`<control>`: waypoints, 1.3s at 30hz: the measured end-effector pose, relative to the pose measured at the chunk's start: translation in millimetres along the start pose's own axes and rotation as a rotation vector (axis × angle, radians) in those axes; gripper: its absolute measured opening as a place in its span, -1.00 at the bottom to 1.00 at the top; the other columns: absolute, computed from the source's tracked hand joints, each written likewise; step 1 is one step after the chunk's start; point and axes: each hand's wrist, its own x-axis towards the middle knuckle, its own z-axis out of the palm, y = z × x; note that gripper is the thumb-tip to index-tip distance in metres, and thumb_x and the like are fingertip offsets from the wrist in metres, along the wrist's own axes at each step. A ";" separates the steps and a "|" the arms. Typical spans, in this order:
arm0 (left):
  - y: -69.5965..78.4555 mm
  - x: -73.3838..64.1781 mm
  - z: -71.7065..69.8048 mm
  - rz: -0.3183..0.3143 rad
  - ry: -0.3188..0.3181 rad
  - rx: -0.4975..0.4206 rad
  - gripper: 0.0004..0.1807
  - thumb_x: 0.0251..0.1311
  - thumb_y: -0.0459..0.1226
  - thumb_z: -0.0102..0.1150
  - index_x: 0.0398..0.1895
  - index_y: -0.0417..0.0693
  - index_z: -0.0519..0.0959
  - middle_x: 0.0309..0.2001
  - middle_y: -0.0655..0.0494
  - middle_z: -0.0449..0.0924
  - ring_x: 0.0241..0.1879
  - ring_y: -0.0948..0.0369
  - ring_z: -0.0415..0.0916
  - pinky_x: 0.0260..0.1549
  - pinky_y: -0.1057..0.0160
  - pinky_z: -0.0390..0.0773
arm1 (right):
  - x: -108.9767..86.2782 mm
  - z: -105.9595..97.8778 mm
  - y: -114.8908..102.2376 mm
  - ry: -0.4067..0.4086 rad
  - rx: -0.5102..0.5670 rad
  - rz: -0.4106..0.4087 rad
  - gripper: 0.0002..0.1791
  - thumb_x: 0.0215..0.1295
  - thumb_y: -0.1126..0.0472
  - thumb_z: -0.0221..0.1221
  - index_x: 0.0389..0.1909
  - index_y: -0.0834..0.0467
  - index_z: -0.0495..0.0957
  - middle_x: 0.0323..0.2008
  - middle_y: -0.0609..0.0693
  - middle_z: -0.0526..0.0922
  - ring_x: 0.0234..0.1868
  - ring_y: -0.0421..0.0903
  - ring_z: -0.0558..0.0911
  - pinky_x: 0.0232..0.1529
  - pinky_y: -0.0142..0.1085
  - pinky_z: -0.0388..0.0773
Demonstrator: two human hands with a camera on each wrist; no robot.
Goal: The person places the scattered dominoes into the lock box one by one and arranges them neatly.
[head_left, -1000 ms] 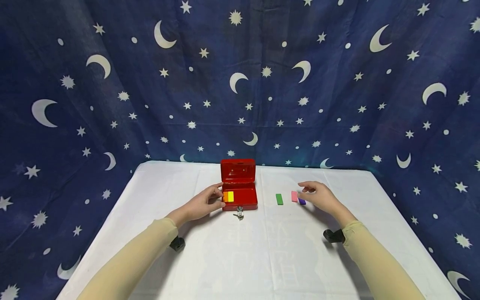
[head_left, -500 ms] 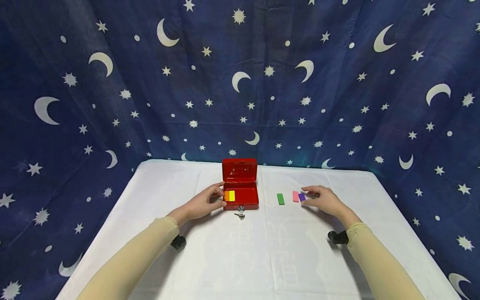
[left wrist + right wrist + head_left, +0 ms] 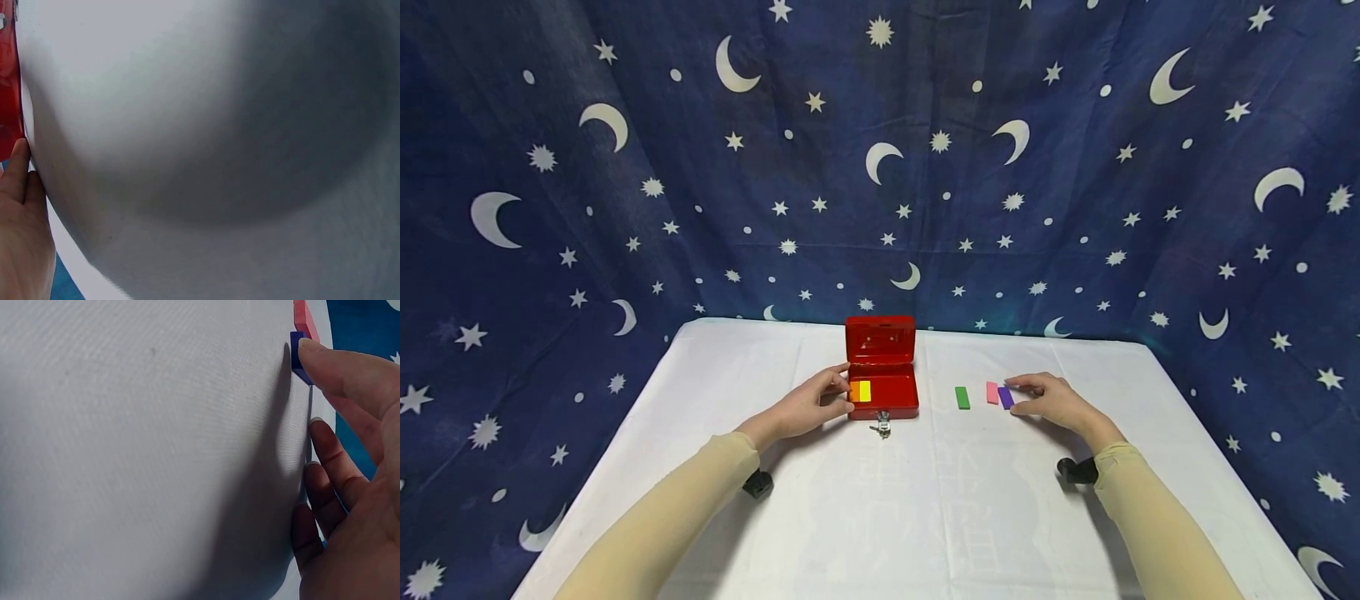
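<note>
A red metal cash box (image 3: 895,411) stands on the table with its lid up. My left hand (image 3: 807,404) holds its left side, the thumb near the front corner and the other fingers farther back. Side by side in the box lie an orange block (image 3: 854,392) and a yellow block (image 3: 865,391). Off to the right, my right hand (image 3: 1060,406) has thumb and forefinger at the two ends of a flat purple block (image 3: 1006,398). In the right wrist view the thumb covers part of the purple block (image 3: 296,351); the forefinger's contact is hidden.
Left of the purple block lie a pink block (image 3: 992,392) and a green block (image 3: 962,397) on the white tablecloth (image 3: 917,500). A small lock with keys (image 3: 883,427) hangs at the box's front. A dark blue starry curtain (image 3: 820,167) surrounds the table.
My right hand has come down to the purple block and drawn slightly right, uncovering more of it. The left hand stays at the box. The head view has shifted a little.
</note>
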 end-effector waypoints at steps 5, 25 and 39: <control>0.4 -0.2 0.2 0.010 -0.003 0.003 -0.61 0.33 0.03 0.32 0.05 0.07 0.47 0.59 0.28 0.07 0.44 0.15 0.29 0.46 0.00 0.19 | 0.9 -0.2 2.7 -0.009 0.015 0.009 -0.32 0.24 0.05 0.44 0.35 0.18 0.51 0.35 0.30 0.40 0.33 0.30 0.34 0.34 0.31 0.22; 0.2 0.3 1.6 0.010 0.004 -0.016 -0.64 0.35 0.00 0.31 0.04 0.08 0.48 0.59 0.27 0.07 0.46 0.14 0.26 0.46 -0.04 0.17 | 3.4 -0.1 4.0 -0.003 0.022 0.027 -0.33 0.21 0.03 0.46 0.32 0.15 0.54 0.31 0.26 0.44 0.30 0.27 0.37 0.34 0.28 0.25; 0.9 -1.2 1.7 0.007 0.011 -0.012 -0.66 0.34 0.00 0.31 0.02 0.09 0.48 0.59 0.27 0.08 0.43 0.14 0.30 0.46 -0.06 0.16 | 3.9 2.5 5.8 -0.006 0.013 0.026 -0.31 0.21 0.01 0.45 0.33 0.13 0.53 0.34 0.27 0.41 0.35 0.29 0.32 0.35 0.31 0.21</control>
